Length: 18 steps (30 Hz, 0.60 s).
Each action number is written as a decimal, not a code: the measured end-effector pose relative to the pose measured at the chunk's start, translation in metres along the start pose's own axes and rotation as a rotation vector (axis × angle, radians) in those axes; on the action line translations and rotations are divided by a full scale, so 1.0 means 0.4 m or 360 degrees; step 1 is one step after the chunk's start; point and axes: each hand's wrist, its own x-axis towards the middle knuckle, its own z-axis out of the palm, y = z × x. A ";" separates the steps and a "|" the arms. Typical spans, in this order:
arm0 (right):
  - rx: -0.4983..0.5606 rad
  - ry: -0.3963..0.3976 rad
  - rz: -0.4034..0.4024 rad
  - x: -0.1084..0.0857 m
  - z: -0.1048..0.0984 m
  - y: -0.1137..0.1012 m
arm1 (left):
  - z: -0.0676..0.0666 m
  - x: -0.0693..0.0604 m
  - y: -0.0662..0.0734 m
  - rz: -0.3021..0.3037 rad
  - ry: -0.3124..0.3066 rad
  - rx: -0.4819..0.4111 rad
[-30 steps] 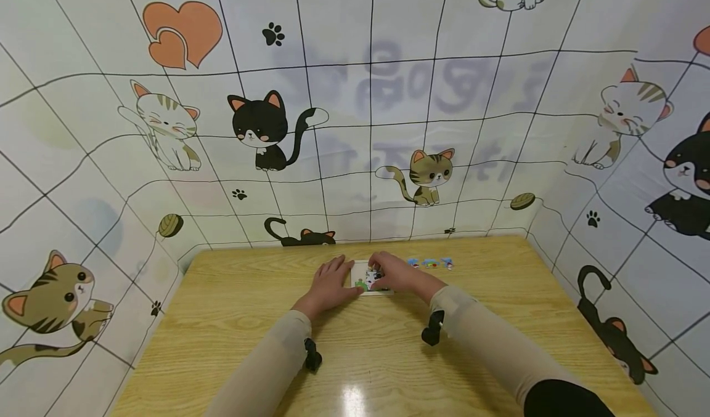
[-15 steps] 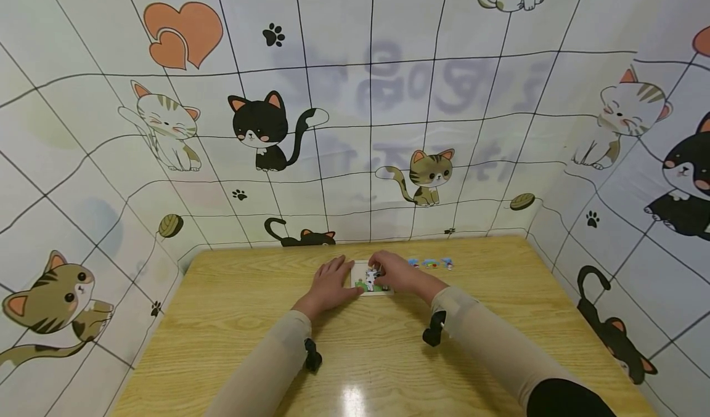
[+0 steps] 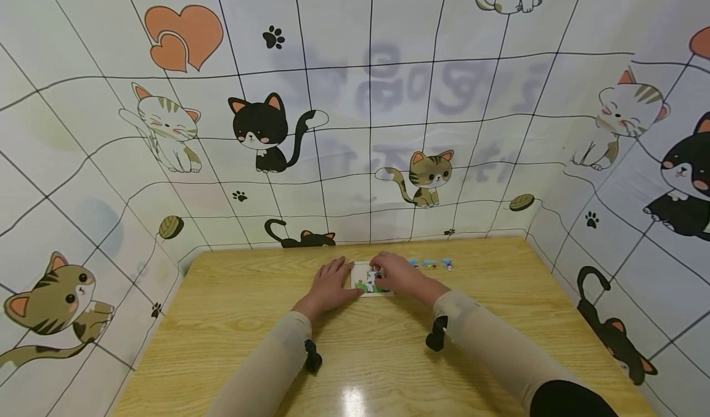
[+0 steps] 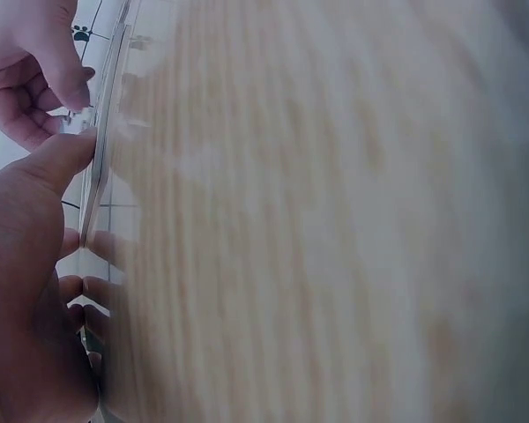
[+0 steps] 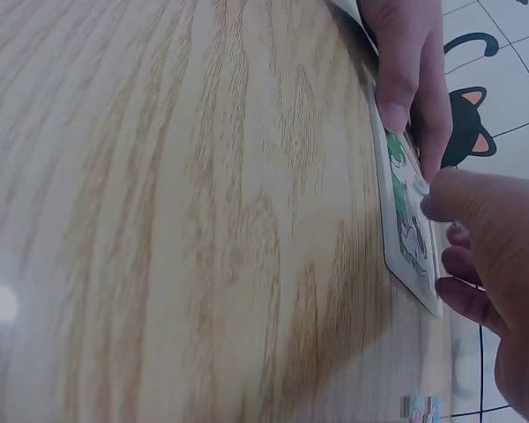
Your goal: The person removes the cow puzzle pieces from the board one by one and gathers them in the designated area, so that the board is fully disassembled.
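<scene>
A small white puzzle board [image 3: 359,269] lies on the table with a cow and green picture pieces in its frame. My left hand [image 3: 330,284] rests at its left side, fingers extended and thumb on the near edge; the left wrist view shows that thumb against the board's edge [image 4: 108,115]. Over the right part of the board is my right hand [image 3: 400,275], fingers curled. In the left wrist view the right hand [image 4: 35,57] pinches a small pale piece [image 4: 73,122]. The right wrist view shows the board [image 5: 397,251] beneath its fingertips, which partly hide the picture.
Several loose colourful pieces [image 3: 430,263] lie right of the board, near the far edge of the wooden table [image 3: 255,281]. A white wall cloth [image 3: 344,109] with printed cats and grid lines stands behind the table and on both sides.
My right hand has shifted slightly to the right, and its thumb sits a little higher over the board. My left hand has stayed in place.
</scene>
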 end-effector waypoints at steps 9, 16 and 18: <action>0.0167 0.0072 0.0018 -0.037 -0.025 0.014 | 0.001 0.002 -0.001 0.0009 0.0005 0.0025; 0.0230 0.0106 -0.0022 -0.075 -0.047 0.028 | -0.009 0.000 0.009 -0.0013 -0.0024 0.0061; 0.0258 0.0118 -0.0027 -0.087 -0.052 0.032 | -0.008 0.000 0.008 -0.0010 -0.0025 0.0068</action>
